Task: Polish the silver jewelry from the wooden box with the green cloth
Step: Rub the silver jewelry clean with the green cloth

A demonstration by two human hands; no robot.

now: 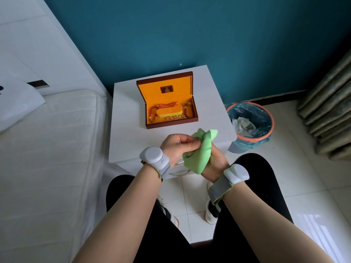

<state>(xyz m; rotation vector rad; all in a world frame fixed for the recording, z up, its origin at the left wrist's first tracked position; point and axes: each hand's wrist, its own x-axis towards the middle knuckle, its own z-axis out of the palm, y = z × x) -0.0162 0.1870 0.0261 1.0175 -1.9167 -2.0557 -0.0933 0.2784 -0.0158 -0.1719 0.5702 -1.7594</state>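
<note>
The wooden box [167, 103] stands open on the white nightstand [129, 118], its lining orange, with a red cord bracelet [161, 108] and beads inside. In front of the nightstand, my right hand [215, 162] grips the bunched green cloth [201, 149] from below. My left hand [176, 147] pinches the cloth's upper part between thumb and fingers. A thin silver piece of jewelry [189, 154] peeks out at the cloth's left edge, mostly wrapped and hidden.
A bed [47, 158] lies to the left. A bin with an orange rim and blue liner [250, 124] stands right of the nightstand. Curtains [330, 111] hang at far right. My knees and shoes are over the tiled floor below.
</note>
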